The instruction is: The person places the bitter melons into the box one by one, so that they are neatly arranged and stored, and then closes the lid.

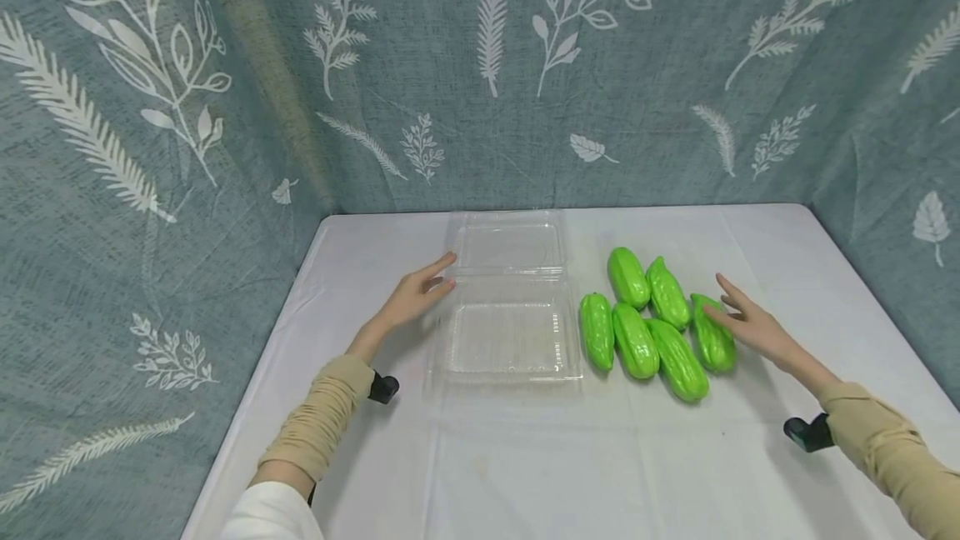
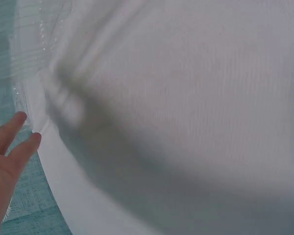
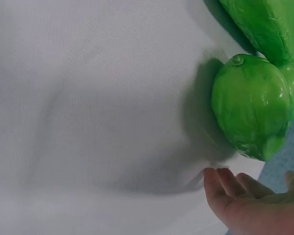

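An open clear plastic clamshell box (image 1: 502,337) lies on the table, its lid (image 1: 510,245) folded back toward the far edge. My left hand (image 1: 416,294) is at the box's left side near the hinge, thumb and fingers apart, with nothing in its grasp. To the right of the box lie several glossy green gourds (image 1: 636,342) in a cluster. My right hand (image 1: 753,327) is beside the rightmost gourd (image 1: 712,344), its fingers loosely extended and overlapping it in the head view. In the right wrist view its fingertips are just below a gourd (image 3: 250,105).
A white cloth (image 1: 525,457) covers the table. Blue-green curtains (image 1: 450,65) with white leaf prints stand behind it and at both sides. Black wrist cameras (image 1: 384,388) hang under both forearms.
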Tool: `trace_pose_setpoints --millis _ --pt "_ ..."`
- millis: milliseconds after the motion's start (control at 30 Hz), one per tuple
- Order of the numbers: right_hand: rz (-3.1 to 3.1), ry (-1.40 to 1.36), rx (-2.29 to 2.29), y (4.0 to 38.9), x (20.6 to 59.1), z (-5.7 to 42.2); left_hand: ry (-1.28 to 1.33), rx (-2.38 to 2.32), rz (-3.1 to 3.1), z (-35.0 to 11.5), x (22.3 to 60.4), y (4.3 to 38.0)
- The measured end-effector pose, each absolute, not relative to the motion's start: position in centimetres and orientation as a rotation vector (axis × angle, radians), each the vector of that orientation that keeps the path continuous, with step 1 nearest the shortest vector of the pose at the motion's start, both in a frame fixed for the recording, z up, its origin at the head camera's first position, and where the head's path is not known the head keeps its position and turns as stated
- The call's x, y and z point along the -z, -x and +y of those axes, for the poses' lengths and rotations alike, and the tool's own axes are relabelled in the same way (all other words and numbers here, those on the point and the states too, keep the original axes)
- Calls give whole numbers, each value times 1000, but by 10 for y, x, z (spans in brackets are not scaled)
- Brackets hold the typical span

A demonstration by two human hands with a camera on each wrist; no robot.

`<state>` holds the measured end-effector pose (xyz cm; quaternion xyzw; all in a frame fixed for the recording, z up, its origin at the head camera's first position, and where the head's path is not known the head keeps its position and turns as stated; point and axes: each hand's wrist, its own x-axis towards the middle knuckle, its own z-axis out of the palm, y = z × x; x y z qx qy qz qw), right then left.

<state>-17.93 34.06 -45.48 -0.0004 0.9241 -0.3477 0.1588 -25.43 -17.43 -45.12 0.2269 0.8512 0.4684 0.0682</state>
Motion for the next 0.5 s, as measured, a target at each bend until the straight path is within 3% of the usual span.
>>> trace_pose_setpoints --millis 500 --pt "2689 -14 969 176 456 336 -655 -1582 2572 -160 452 245"
